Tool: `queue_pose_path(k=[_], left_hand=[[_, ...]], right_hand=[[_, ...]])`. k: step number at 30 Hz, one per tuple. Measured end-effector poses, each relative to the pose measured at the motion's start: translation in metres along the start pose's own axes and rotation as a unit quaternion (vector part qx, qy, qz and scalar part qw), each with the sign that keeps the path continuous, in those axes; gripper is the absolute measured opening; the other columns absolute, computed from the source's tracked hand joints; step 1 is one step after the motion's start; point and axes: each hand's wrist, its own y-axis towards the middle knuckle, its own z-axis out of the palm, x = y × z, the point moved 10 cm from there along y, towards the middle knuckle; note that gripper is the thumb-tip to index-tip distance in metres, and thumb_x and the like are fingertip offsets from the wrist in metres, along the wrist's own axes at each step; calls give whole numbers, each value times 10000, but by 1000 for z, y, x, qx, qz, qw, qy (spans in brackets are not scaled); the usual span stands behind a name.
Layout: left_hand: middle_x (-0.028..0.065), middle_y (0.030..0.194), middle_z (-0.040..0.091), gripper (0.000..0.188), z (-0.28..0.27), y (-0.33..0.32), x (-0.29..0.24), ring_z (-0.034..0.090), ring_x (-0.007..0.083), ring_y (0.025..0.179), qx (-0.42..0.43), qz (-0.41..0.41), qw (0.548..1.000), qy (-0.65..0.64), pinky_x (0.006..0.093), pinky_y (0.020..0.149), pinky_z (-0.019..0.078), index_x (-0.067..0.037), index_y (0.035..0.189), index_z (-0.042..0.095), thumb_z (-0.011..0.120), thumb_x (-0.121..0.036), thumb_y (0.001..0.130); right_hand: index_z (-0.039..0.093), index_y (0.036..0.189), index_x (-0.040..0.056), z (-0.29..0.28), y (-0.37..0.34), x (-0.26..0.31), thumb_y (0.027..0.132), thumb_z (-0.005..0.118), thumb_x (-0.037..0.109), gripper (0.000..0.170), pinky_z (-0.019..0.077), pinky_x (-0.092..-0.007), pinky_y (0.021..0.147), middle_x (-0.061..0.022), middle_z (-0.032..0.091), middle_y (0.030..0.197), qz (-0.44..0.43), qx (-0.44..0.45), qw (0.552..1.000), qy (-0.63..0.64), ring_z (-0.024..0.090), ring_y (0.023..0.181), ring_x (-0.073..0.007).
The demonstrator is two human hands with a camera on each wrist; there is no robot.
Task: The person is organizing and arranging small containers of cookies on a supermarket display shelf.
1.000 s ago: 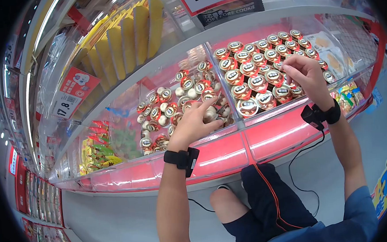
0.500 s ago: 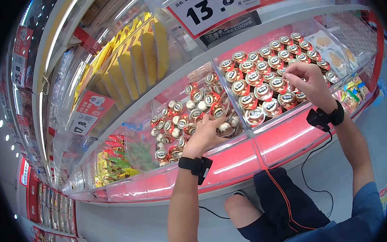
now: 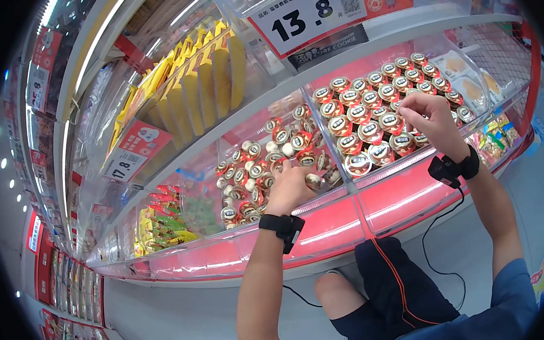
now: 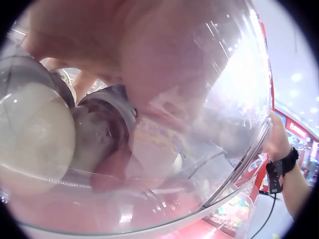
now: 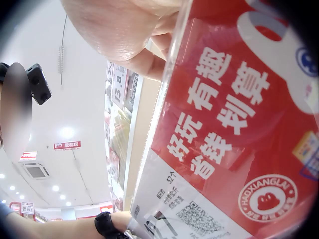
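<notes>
My left hand (image 3: pixel 290 187) reaches into the left section of the clear bin, fingers pointing down among round-lidded cups (image 3: pixel 255 151) with red wrappers and white balls. In the left wrist view the left hand (image 4: pixel 134 55) looms behind clear plastic, beside a cup with a white ball (image 4: pixel 35 132); its fingertips are partly hidden. My right hand (image 3: pixel 432 116) hangs over the right section's rows of cups (image 3: pixel 369 133), fingers loosely curled and nothing visible in them. In the right wrist view a red and white price card (image 5: pixel 224 114) partly covers the right hand (image 5: pixel 129 35).
A clear divider (image 3: pixel 327 138) separates the two sections. A 13.8 price sign (image 3: pixel 306 18) and yellow packets (image 3: pixel 201 81) stand above. The bin's pink front edge (image 3: pixel 325 229) runs near the knees. Green and yellow packets (image 3: pixel 163 223) lie at the left, small colourful packets (image 3: pixel 497 136) at the right.
The head view has shifted, bringing the 13.8 sign into fuller sight. My left hand's thumb stuck out to the right earlier and now lies closer in, lower among the cups. The right hand keeps its pose.
</notes>
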Motion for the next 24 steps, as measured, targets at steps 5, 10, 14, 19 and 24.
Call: queue_pose_path(k=[5, 10, 14, 19, 24], left_hand=[[206, 953, 555, 426, 0, -2, 8, 490, 404, 1016, -10, -25, 999, -42, 510, 959, 367, -137, 993, 664, 720, -200, 576], [181, 949, 555, 404, -13, -3, 9, 520, 349, 978, -54, -32, 992, -113, 409, 858, 439, -81, 974, 660, 717, -171, 585], [156, 910, 564, 307, -30, -5, 4, 571, 278, 866, -132, 6, 984, -115, 363, 771, 473, -15, 889, 628, 702, -126, 613], [103, 946, 540, 217, -33, 0, 17, 599, 179, 749, -172, 24, 953, -249, 270, 597, 503, -1, 854, 596, 673, -39, 654], [106, 1032, 539, 163, -66, -14, 15, 596, 181, 849, -284, 41, 907, -309, 253, 644, 505, -6, 835, 592, 649, -13, 683]], right_hand=[[584, 815, -22, -1, 0, 1, 849, 542, 57, 95, 408, -181, 514, -1, 549, 665, 1, 1, 1000, -5, 532, 573, -38], [584, 809, -18, -4, -1, 1, 847, 543, 56, 93, 403, -179, 506, -2, 551, 665, -4, -2, 1000, 0, 533, 570, -36], [585, 805, -18, -6, -1, 2, 847, 544, 65, 102, 400, -181, 505, -4, 552, 663, -10, -6, 1000, 6, 531, 565, -36], [586, 802, -17, -7, -2, 1, 846, 545, 75, 110, 398, -188, 502, -5, 553, 653, -12, -7, 1000, 0, 530, 561, -37], [586, 803, -18, -6, -2, 3, 843, 549, 69, 103, 386, -190, 491, -1, 543, 628, -23, -16, 999, 17, 521, 552, -32]])
